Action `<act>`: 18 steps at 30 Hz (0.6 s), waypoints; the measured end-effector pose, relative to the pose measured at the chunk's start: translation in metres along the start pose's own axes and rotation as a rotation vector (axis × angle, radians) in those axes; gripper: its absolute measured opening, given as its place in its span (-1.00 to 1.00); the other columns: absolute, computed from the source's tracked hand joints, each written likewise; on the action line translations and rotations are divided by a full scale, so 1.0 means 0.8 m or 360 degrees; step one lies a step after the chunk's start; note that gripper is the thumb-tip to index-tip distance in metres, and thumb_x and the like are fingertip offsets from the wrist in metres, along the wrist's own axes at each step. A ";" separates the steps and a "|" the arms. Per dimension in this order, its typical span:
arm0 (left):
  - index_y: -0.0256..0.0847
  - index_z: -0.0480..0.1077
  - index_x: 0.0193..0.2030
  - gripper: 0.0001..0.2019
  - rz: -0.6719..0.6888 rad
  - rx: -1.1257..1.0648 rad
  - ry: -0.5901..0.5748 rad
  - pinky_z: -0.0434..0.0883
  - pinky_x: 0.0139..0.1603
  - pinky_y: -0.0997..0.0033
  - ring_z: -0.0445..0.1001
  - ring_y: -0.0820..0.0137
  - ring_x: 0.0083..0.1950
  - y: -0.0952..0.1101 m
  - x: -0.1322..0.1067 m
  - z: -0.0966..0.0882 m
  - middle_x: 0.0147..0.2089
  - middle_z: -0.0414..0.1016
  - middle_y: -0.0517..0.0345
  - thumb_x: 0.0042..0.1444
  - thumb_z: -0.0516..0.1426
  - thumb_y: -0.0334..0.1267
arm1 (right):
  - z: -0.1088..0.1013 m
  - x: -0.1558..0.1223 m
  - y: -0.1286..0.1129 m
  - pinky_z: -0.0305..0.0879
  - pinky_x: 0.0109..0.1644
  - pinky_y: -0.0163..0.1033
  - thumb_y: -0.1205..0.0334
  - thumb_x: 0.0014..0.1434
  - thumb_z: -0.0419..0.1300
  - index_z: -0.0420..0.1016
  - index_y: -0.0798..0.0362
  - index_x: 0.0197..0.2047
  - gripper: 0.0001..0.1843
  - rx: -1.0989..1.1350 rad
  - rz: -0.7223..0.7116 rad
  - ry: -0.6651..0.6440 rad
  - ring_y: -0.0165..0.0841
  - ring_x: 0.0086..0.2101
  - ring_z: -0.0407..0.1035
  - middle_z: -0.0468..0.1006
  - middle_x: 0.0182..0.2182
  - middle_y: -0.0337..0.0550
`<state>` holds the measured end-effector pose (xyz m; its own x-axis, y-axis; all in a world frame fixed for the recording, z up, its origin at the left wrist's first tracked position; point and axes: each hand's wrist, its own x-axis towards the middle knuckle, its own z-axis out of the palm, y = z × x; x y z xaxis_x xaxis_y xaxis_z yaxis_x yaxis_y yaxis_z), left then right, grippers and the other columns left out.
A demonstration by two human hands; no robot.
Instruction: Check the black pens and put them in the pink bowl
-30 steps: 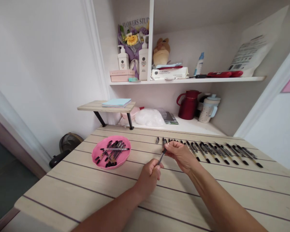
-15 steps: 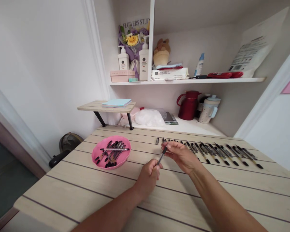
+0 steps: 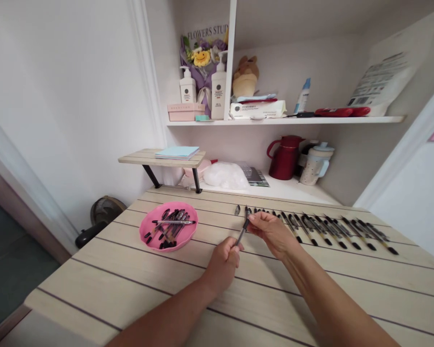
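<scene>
Between my two hands a pen [image 3: 242,232] is held at a slant, its dark end up and away from me. My left hand [image 3: 223,262] is closed round its lower end. At the upper, dark end, the thumb and fingers of my right hand [image 3: 271,233] pinch it; the very tip is partly covered. Left of the hands, a pink dish [image 3: 143,235] holds a pile of black and clear pens [image 3: 173,222]. To the right, several similar pens [image 3: 327,226] lie slanted in a row, some of them behind my right hand.
A small dark oval piece [image 3: 237,210] lies at the row's left end. Behind the tabletop [image 3: 137,294] stand a red jug [image 3: 286,159], a pale cup [image 3: 315,165] and a white plastic bag [image 3: 226,176]. A small raised stand [image 3: 137,159] bears a blue notebook [image 3: 178,152].
My right hand's fingers have drawn in on the pen's upper end, where they were more spread before. My left hand keeps its grip. The view has shifted slightly.
</scene>
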<state>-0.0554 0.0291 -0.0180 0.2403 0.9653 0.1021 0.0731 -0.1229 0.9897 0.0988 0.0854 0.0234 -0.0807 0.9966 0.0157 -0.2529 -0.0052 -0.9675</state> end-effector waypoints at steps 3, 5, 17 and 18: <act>-0.24 0.23 -0.31 -0.83 -0.0141 -0.0196 0.0095 -0.05 -0.60 0.58 -0.05 0.60 -0.65 -0.001 0.005 -0.001 -0.64 0.08 0.38 0.06 -0.06 -0.20 | -0.001 0.023 -0.005 0.25 -0.39 -0.24 -0.09 -0.08 0.17 0.43 0.04 -0.47 -0.66 -0.0477 -0.0080 0.0077 -0.37 -0.49 0.37 0.52 -0.48 -0.16; -0.23 0.21 -0.33 -0.84 -0.0215 -0.0326 0.0202 -0.09 -0.63 0.59 -0.11 0.61 -0.68 -0.002 0.010 -0.003 -0.66 0.05 0.40 0.05 -0.06 -0.20 | -0.001 0.048 -0.007 0.22 -0.41 -0.25 -0.07 -0.04 0.13 0.42 0.02 -0.52 -0.68 -0.0843 -0.0161 0.0250 -0.32 -0.47 0.39 0.52 -0.51 -0.15; -0.22 0.19 -0.39 -0.78 -0.0247 -0.0407 0.0435 -0.15 -0.67 0.58 -0.15 0.64 -0.73 -0.010 0.017 -0.010 -0.71 0.03 0.43 0.07 -0.07 -0.10 | 0.046 0.137 0.054 0.30 -0.12 -0.15 0.18 0.16 0.06 0.31 0.00 -0.03 -0.70 -0.1187 -0.0096 0.0284 -0.33 -0.14 0.31 0.34 -0.04 -0.11; -0.22 0.19 -0.39 -0.78 -0.0239 -0.0406 0.0425 -0.16 -0.67 0.58 -0.15 0.64 -0.73 -0.010 0.018 -0.011 -0.71 0.03 0.43 0.08 -0.07 -0.10 | 0.045 0.137 0.055 0.29 -0.12 -0.15 0.18 0.15 0.07 0.32 0.01 -0.04 -0.71 -0.1147 -0.0104 0.0266 -0.32 -0.13 0.31 0.35 -0.05 -0.10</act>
<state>-0.0612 0.0458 -0.0233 -0.0171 0.9983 -0.0565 -0.1628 0.0530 0.9852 0.0440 0.1911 -0.0087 0.0755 0.9925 0.0958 0.4476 0.0521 -0.8927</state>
